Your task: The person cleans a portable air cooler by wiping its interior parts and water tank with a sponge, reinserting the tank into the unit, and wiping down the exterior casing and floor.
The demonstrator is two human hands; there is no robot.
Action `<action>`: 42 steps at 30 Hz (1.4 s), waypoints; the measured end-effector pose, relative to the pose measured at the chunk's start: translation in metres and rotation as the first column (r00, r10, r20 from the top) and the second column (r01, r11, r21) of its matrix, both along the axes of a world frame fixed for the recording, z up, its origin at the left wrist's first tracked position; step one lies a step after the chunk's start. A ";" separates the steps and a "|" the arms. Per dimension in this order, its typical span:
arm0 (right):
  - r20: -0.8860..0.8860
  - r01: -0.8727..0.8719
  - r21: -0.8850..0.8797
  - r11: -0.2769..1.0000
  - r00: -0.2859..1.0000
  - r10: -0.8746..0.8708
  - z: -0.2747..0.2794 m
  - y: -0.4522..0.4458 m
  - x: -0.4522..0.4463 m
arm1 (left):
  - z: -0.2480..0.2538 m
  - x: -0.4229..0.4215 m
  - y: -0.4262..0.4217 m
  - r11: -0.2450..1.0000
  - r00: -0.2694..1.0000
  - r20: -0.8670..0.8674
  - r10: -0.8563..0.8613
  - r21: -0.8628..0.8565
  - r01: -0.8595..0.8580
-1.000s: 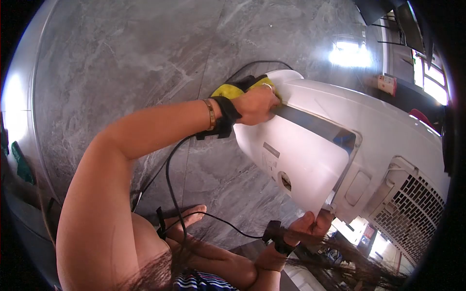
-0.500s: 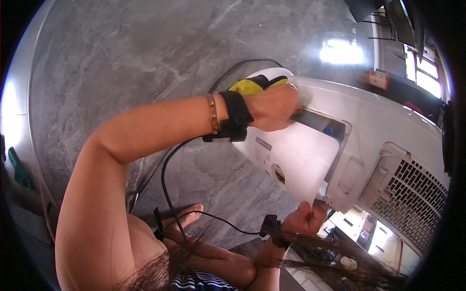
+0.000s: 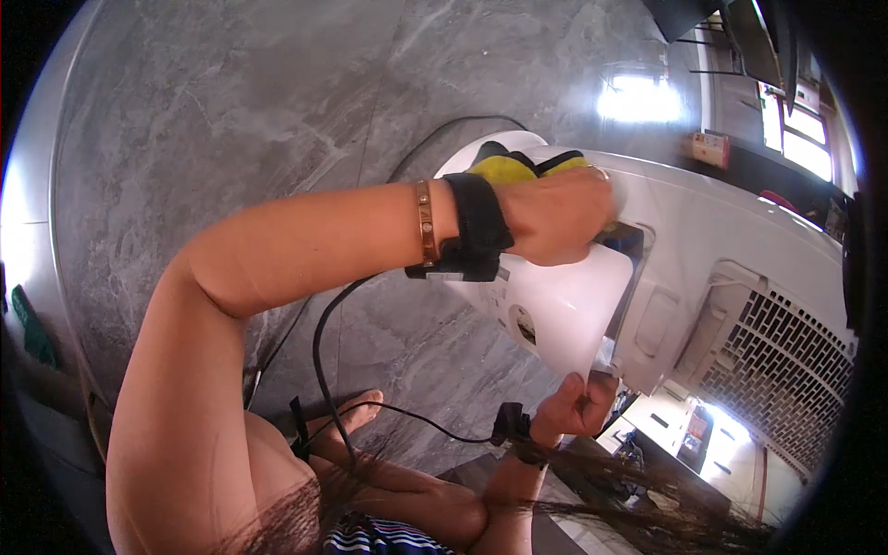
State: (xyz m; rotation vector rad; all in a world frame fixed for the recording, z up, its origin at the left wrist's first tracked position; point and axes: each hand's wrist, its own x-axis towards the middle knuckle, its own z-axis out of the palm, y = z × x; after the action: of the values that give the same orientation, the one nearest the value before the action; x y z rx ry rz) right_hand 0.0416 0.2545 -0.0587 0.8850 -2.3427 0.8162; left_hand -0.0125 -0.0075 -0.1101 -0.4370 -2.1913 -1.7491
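A white appliance with an open recess fills the right side. My left hand is closed around a yellow-and-black cloth, which bulges out above the wrist. Its fingers are turned away from me, at the upper edge of the recess. Below it, a curved white panel with an oval window angles out in front of the recess. My right hand pinches the lower corner of that panel between thumb and fingers. Both wrists wear black straps.
A slotted grille covers the appliance's lower right side. Black cables run over the grey marbled floor and past my legs. A bare foot rests there. A small box sits at the upper right.
My left hand has slid right along the panel's upper edge with the cloth, covering more of the recess. My right hand keeps the corner, shifted slightly up and left, as does the appliance in view.
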 end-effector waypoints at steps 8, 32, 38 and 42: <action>-0.005 -0.103 0.060 0.993 0.995 0.103 0.002 -0.004 -0.003 | 0.014 -0.008 0.003 0.991 0.991 -0.129 -0.032 0.126 0.048; -0.053 -0.075 0.079 0.994 0.995 0.080 0.001 -0.006 -0.002 | -0.006 -0.004 0.005 0.976 0.903 -0.428 0.051 0.212 0.046; -0.075 -0.056 0.123 0.991 0.995 0.066 0.002 -0.010 -0.003 | -0.007 -0.005 0.003 0.946 0.898 -0.440 -0.004 0.289 0.146; -0.094 -0.060 0.114 0.992 0.993 0.071 0.001 -0.006 -0.002 | -0.009 -0.006 0.003 0.918 0.890 -0.455 -0.035 0.338 0.209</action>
State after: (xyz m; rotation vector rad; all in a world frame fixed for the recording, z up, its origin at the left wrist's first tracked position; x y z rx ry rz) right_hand 0.0393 0.2482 -0.0582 1.0302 -2.3019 0.6585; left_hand -0.0187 -0.0044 -0.1191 -0.7995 -1.4978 -1.8594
